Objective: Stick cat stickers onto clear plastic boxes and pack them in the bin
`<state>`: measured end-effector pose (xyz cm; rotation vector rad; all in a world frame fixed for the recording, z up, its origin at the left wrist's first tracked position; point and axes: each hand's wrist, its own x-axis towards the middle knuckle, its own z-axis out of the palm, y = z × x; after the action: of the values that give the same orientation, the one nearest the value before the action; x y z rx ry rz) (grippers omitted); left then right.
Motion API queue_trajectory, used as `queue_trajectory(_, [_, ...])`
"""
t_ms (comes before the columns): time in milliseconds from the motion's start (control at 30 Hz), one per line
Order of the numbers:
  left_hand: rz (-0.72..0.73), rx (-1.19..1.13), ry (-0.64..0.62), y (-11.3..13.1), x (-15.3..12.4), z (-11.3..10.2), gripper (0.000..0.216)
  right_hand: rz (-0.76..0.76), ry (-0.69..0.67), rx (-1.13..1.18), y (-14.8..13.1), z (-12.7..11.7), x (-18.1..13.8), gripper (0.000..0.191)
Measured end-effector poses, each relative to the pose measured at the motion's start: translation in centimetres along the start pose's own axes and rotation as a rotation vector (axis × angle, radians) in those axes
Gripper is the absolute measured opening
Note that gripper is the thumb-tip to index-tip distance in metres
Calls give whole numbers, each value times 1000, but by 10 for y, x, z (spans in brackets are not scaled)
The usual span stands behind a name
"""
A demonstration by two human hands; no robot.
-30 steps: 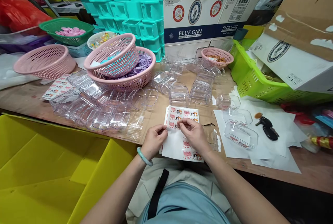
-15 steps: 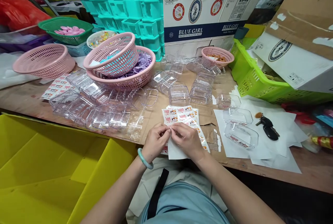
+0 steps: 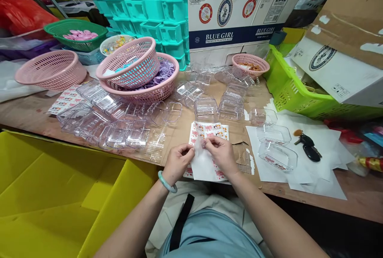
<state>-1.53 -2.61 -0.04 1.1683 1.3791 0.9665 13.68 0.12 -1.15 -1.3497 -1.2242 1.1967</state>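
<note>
Left hand [image 3: 178, 162] and right hand [image 3: 220, 155] face each other over a white paper sheet [image 3: 205, 170], near the middle of the near edge of the worktop [image 3: 26, 114]. The left thumb and forefinger pinch the sheet's left side, where it rises in a fold; the right thumb and fingertips come together just beside that fold, but whether they grip paper, a small sticker or nothing is too small to tell. Beneath, on brown cardboard [image 3: 176, 138] laid over that part of the worktop, printed cat sticker sheets [image 3: 211, 128] show beyond the fingers and past the white sheet's right side. Handling such thin paper well calls, I would judge, for a light left pinch that steadies it without further creasing, and for right fingertips that draw low along the surface, since a steep lift could tear or curl a label. Touching only a label's rim should spare its adhesive. Squaring the stack to the near edge would help too (the pale green bangle [image 3: 164, 184] on the left wrist sits close to that edge and could snag an overhanging corner). Toward the worktop's right end, two clear plastic boxes [image 3: 278, 164] rest on loose white papers [image 3: 326, 178], the nearer bearing printed stickers along its near side; both are best kept clear of the right forearm.
</note>
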Motion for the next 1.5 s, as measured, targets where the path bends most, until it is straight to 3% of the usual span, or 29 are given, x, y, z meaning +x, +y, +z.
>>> queue_trajectory(100, [-36,44,20,-6,1,-7,24,141,142,317,3,-13,12,25])
queue_trajectory(167, [8,137,93,-7,-1,-12,20,150,275,441,1,-25,18,24])
queue_trajectory(233, [142,253,256,-1,-7,-12,22,53,378,388,-6,-35,17,21])
queue_trajectory(300, [275,285,333,11,-14,-6,30,-176,416,144,-15,-39,10,17])
queue_trajectory(367, [284,122,173,25,-17,7,30,-479,330,-193,-24,-39,-3,17])
queue_trajectory(433, [180,-179,-59,35,-15,23,30,-727,162,-469,-29,-34,-17,26])
queue_trajectory(500, [50,-442,-130,37,-8,36,29,-806,73,-581,-28,-31,-26,35])
queue_trajectory(567, [-31,-551,-81,34,2,43,25,-687,159,-503,-24,-33,-29,44])
queue_trajectory(633, [-43,-539,-75,30,8,46,23,-421,203,-283,-18,-41,-25,49])
queue_trajectory(733, [2,-448,-171,28,13,49,26,-76,-15,3,-14,-57,-11,35])
queue_trajectory(800, [-20,-420,-188,28,14,51,30,-75,-44,28,-17,-68,3,28])
queue_trajectory(900, [-135,-484,-125,28,15,53,42,-391,249,-217,-24,-84,33,21])
queue_trajectory(967, [-171,-528,-104,28,16,55,44,-613,344,-538,-26,-92,59,32])
queue_trajectory(1067, [-159,-543,-155,27,19,56,41,-790,248,-952,-23,-100,98,43])
queue_trajectory(1167, [-181,-578,-192,33,22,58,42,-845,255,-1061,-21,-103,120,39])
queue_trajectory(1267, [-194,-665,-177,44,27,58,46,-896,404,-990,-27,-103,111,36])
queue_trajectory(1333, [-209,-755,-201,51,30,55,52,-996,414,-930,-32,-99,92,37])
queue_trajectory(1433, [-253,-864,-286,55,30,47,58,-1190,202,-823,-33,-90,55,45])
queue_trajectory(1500, [-267,-863,-274,51,22,39,57,-1256,47,-731,-26,-84,29,49])
